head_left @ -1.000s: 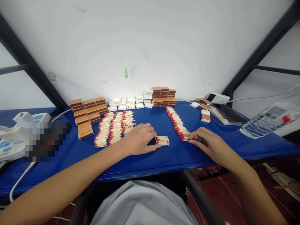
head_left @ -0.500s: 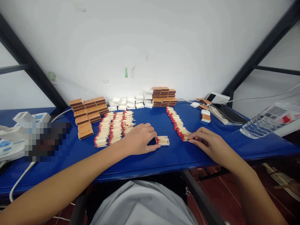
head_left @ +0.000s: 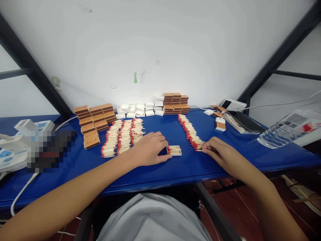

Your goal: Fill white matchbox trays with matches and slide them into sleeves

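A small white matchbox tray [head_left: 177, 154] with red-headed matches lying in it sits near the middle of the blue table. The thumb and fingers of my left hand [head_left: 150, 150] close about its left end. To the right, a long slanting row of matches [head_left: 189, 132] lies with red heads pointing left. At the row's near end, my right hand [head_left: 220, 152] pinches the plain end of a match [head_left: 198, 150], its fingertips low over the table. Several more rows of matches [head_left: 124, 137] lie left of my left hand, partly covered by it.
Brown matchboxes [head_left: 96, 118] are stacked at the left, more matchboxes [head_left: 176, 108] by the wall. White trays [head_left: 135, 110] stand between them. At right are loose matchboxes [head_left: 220, 126], a black phone-like device [head_left: 244, 121] and a plastic bottle [head_left: 281, 134]. A power strip [head_left: 15, 144] lies far left.
My right fingers have shifted very slightly at the near end of the row, and a single match now shows a little apart there. My left hand and the tray stay put.
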Demonstrator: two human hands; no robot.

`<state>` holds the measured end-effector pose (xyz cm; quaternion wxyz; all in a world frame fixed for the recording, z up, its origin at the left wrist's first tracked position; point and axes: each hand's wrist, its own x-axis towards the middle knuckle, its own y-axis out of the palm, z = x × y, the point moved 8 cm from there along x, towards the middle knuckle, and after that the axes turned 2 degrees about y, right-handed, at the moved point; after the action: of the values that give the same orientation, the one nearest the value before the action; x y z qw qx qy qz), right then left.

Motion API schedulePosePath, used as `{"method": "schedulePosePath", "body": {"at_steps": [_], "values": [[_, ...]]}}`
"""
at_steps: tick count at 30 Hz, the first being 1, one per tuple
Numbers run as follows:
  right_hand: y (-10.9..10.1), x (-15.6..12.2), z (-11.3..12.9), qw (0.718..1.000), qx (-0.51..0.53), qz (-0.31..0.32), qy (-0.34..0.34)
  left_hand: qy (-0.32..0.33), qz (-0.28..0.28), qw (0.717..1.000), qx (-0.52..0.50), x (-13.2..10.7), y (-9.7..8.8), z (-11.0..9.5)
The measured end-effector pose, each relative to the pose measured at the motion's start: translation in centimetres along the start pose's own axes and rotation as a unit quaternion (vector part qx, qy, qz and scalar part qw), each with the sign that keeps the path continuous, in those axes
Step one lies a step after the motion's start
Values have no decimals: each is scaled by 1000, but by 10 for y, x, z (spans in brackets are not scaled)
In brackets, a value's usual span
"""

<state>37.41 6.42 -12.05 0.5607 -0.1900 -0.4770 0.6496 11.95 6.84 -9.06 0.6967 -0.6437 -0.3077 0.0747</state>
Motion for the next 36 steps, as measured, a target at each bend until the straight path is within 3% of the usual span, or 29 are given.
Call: {"method": "schedulePosePath", "body": {"at_steps": [7,12,16,27,36], "values": [[1,6,36,1000,-13,-21,-19,5,-4,1000,-4,0,0,-1],[21,17,86,994,-59,-13,-91,8,-17,1000,4,0,-2,-2],[35,21,110,983,-126,-13,-136,7,-14,1000,11,1,-1,-2],[29,16,93,991,-79,-3,-111,6,-9,1000,11,1,0,-3],[29,19,97,992,-51,2,-113,7,-8,1000,7,1,-1,-2]]}}
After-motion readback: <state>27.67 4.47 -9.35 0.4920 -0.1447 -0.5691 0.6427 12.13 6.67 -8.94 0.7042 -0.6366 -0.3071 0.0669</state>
